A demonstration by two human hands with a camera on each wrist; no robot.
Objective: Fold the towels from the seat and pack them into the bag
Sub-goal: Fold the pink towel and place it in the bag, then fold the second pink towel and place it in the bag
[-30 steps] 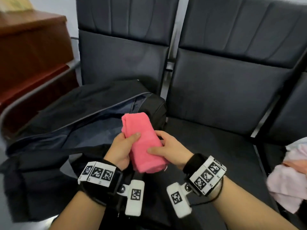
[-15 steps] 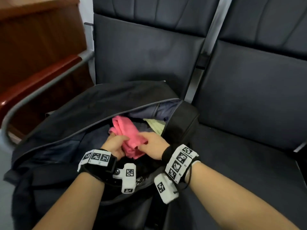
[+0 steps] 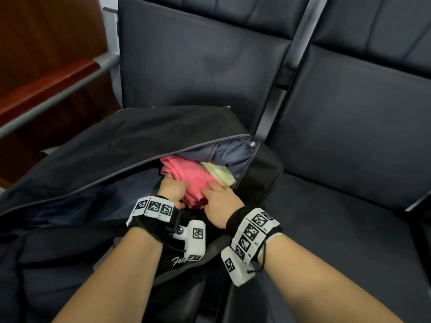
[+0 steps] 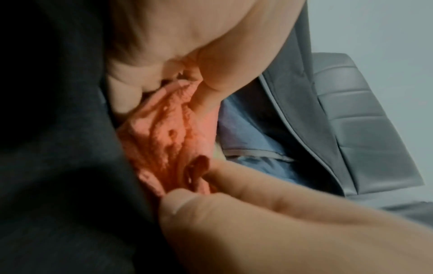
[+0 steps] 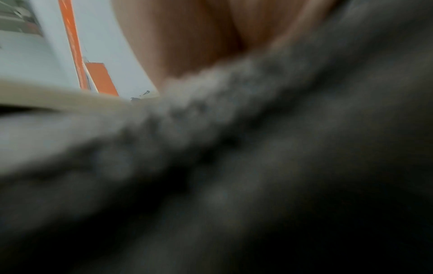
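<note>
A folded pink towel (image 3: 189,176) lies inside the open black bag (image 3: 112,145) on the left seat, beside a pale yellow-green towel (image 3: 219,174). My left hand (image 3: 173,188) grips the pink towel's left edge, fingers curled round the cloth (image 4: 168,140). My right hand (image 3: 218,199) lies on its right side; the thumb and forefinger pinch the near folds. The right wrist view is blurred dark fabric (image 5: 257,166), with only a bit of palm above.
The bag's zip edge (image 3: 163,157) runs across the opening, and its dark flap hangs over the seat front. A wooden armrest on a grey rail (image 3: 58,85) stands left. Another dark seat (image 3: 338,217) is to the right.
Both hands carried the pink towel from above the bag's mouth down into the bag, beside the yellow-green towel. The view has swung left and closer.
</note>
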